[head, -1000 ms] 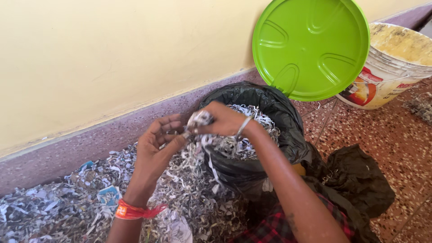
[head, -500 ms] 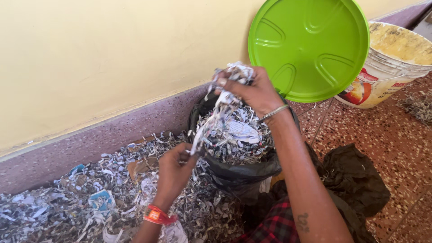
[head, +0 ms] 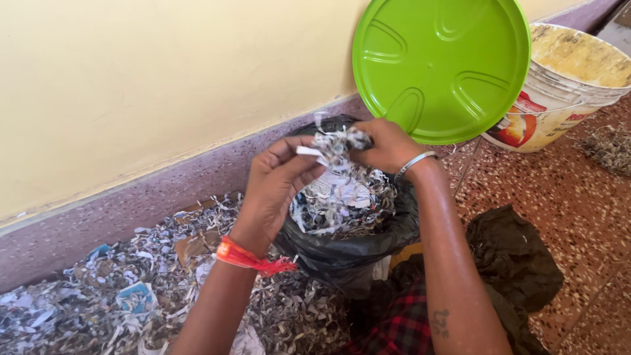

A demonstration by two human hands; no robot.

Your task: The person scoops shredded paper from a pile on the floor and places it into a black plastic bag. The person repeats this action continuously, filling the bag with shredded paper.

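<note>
Head view, both hands (head: 332, 164) pinching shredded paper (head: 336, 146), black bag (head: 355, 246) full of shreds

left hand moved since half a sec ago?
Yes. The left hand rose from the shred pile up to the black bag mouth, meeting the right hand.

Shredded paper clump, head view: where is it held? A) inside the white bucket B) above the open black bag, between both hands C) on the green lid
B: both the left hand and right hand grip the shredded paper clump over the black bag.
</note>
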